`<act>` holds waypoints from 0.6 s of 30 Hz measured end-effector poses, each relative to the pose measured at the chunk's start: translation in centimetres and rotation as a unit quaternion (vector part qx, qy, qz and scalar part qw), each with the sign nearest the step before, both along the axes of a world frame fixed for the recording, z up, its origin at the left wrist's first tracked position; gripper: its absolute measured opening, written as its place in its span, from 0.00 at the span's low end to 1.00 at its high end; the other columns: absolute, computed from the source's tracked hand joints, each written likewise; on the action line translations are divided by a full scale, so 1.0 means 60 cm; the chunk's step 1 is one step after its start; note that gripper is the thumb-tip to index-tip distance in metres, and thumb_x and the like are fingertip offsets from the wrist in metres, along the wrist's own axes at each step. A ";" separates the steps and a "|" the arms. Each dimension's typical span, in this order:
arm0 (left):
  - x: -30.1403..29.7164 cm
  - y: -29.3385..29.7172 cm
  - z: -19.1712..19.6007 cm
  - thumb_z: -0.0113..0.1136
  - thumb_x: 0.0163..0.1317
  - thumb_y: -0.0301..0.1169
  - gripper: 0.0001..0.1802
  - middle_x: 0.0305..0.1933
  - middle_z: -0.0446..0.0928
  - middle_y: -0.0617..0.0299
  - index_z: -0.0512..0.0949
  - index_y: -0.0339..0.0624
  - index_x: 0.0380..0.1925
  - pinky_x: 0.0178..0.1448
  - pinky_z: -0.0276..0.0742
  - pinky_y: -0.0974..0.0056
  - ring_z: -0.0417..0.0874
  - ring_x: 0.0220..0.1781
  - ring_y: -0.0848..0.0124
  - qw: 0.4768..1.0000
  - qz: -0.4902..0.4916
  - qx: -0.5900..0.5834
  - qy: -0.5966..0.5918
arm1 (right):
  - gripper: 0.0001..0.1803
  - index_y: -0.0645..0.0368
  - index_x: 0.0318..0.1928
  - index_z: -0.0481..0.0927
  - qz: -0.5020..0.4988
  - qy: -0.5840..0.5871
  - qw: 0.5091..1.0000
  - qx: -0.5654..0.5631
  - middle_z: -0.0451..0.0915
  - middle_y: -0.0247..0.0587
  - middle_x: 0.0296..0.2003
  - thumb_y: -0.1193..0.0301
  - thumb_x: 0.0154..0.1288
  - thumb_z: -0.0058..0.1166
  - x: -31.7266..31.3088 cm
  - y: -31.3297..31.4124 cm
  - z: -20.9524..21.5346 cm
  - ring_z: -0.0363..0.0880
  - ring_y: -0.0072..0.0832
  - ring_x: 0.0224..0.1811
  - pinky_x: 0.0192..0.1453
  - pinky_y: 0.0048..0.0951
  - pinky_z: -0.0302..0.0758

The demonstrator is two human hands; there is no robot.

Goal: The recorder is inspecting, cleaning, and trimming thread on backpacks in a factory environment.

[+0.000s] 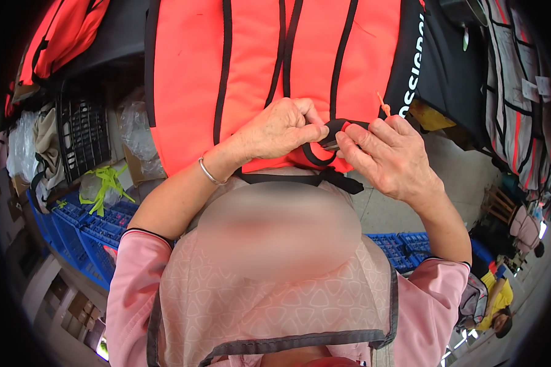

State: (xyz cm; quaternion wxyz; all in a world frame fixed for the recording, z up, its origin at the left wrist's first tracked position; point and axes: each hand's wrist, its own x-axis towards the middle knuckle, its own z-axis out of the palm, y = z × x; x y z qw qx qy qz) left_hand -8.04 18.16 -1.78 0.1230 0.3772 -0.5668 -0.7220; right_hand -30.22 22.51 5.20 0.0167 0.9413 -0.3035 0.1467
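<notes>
A bright orange-red fabric piece, with the look of a bag (183,73), lies in front of me with black edging along its panels and a black side. At its near edge, both hands work on a looped black strap (338,128). My left hand (281,128) pinches the strap between thumb and fingers. Closed on the strap's other side is my right hand (389,153), its fingertips close to the left thumb. A small greyish part shows between the hands, mostly hidden by fingers. An orange cord end (384,108) sticks up beside my right fingers.
Left of me stand a black plastic crate (82,131), clear plastic bags (142,125), bright green strips (107,189) and blue plastic crates (73,235). Grey striped bags (514,92) hang at the right. Farther right is a person in a yellow top (499,293).
</notes>
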 end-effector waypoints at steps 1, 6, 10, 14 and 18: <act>0.000 0.000 0.001 0.59 0.63 0.28 0.18 0.36 0.76 0.61 0.77 0.29 0.16 0.42 0.71 0.69 0.75 0.38 0.78 1.000 0.000 0.007 -0.001 | 0.14 0.57 0.39 0.81 -0.001 -0.005 1.000 0.001 0.80 0.32 0.37 0.69 0.51 0.65 0.000 0.000 0.000 0.72 0.23 0.29 0.31 0.27 0.63; -0.002 0.002 -0.001 0.61 0.63 0.30 0.13 0.30 0.76 0.64 0.77 0.31 0.22 0.36 0.70 0.70 0.73 0.32 0.80 1.000 0.016 0.002 0.009 | 0.14 0.57 0.39 0.81 0.010 -0.004 1.000 0.013 0.80 0.32 0.37 0.68 0.52 0.65 -0.001 -0.005 -0.003 0.72 0.23 0.30 0.31 0.27 0.63; -0.003 0.001 -0.006 0.63 0.62 0.32 0.12 0.26 0.76 0.64 0.77 0.33 0.27 0.33 0.70 0.69 0.74 0.28 0.79 0.999 0.012 -0.036 0.011 | 0.07 0.57 0.30 0.78 0.020 -0.012 1.000 0.001 0.77 0.32 0.29 0.71 0.49 0.60 0.008 -0.011 0.000 0.73 0.23 0.30 0.32 0.27 0.65; -0.002 -0.002 0.005 0.63 0.61 0.32 0.12 0.28 0.77 0.61 0.78 0.32 0.27 0.35 0.72 0.67 0.76 0.31 0.76 0.999 -0.023 -0.036 0.002 | 0.06 0.56 0.28 0.77 0.044 0.000 0.999 0.029 0.75 0.31 0.27 0.70 0.49 0.58 0.009 -0.017 -0.002 0.72 0.22 0.30 0.32 0.28 0.65; -0.002 -0.001 0.002 0.63 0.62 0.33 0.13 0.28 0.77 0.61 0.78 0.32 0.28 0.36 0.72 0.67 0.77 0.31 0.75 0.999 -0.021 -0.035 0.010 | 0.11 0.56 0.34 0.81 0.031 0.010 0.992 0.118 0.81 0.32 0.32 0.67 0.51 0.66 -0.003 -0.025 -0.004 0.72 0.26 0.29 0.33 0.30 0.67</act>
